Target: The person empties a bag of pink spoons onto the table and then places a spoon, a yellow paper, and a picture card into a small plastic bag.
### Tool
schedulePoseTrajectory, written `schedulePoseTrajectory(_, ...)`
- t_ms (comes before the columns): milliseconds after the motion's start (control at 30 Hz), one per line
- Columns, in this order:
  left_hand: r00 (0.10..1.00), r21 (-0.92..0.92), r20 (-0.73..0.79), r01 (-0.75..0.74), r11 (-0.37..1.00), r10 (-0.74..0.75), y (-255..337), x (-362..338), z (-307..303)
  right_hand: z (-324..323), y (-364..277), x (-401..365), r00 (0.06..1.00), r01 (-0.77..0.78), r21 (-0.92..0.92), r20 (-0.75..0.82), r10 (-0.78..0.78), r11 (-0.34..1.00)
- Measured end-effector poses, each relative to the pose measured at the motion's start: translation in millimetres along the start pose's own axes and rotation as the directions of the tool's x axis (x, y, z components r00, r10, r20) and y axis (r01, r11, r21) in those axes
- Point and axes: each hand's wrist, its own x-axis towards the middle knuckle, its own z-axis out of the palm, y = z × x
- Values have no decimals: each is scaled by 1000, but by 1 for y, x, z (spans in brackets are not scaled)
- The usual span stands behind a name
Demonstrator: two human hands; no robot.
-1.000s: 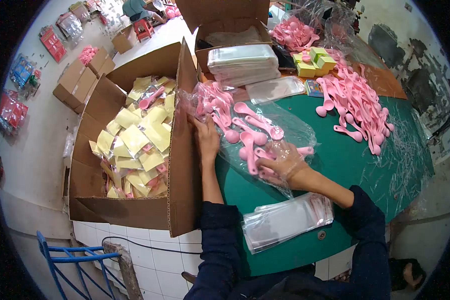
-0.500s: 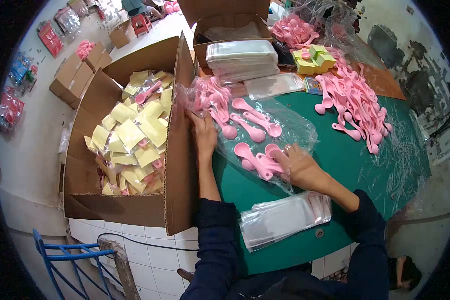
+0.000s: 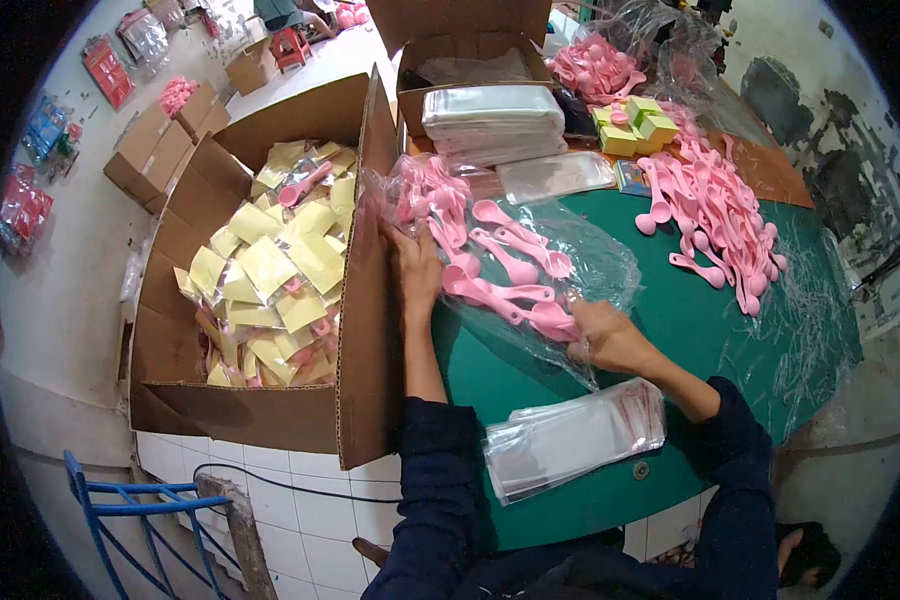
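Observation:
A large clear plastic bag (image 3: 595, 255) lies on the green table beside the cardboard box, with several pink measuring spoons (image 3: 510, 262) in or on it. My left hand (image 3: 417, 268) is closed on the bag's left end, against the box wall and just below a bunch of spoons. My right hand (image 3: 615, 338), fingers curled, pinches the bag's lower right edge, close to the nearest spoons. Its fingertips are partly hidden by plastic. Below it lies a stack of flat clear sleeves (image 3: 575, 440), apart from both hands.
The open cardboard box (image 3: 368, 290) on my left holds many small packets with yellow cards (image 3: 265, 265). A big pile of pink spoons (image 3: 715, 210) lies to the right. Yellow-green blocks (image 3: 655, 125), more clear sleeves (image 3: 492, 115) and another open box (image 3: 470, 62) stand farther back.
The spoons nearest my right hand have slid left and bunched against the others. My right hand has shifted slightly right, staying at the bag's edge. My left hand has barely moved.

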Motion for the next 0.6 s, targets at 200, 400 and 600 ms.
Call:
schedulePoseTrajectory(200,1000,29,3,-10,1000,10,11,-2,-2,6,32,-2,978,192,197,-123,-170,961)
schedulePoseTrajectory(400,999,6,12,33,999,-33,7,-2,-1,-14,30,18,992,101,541,6,-124,835)
schedulePoseTrajectory(600,1000,46,-14,-7,999,7,1,-1,1,10,27,60,879,338,-229,-270,-393,913)
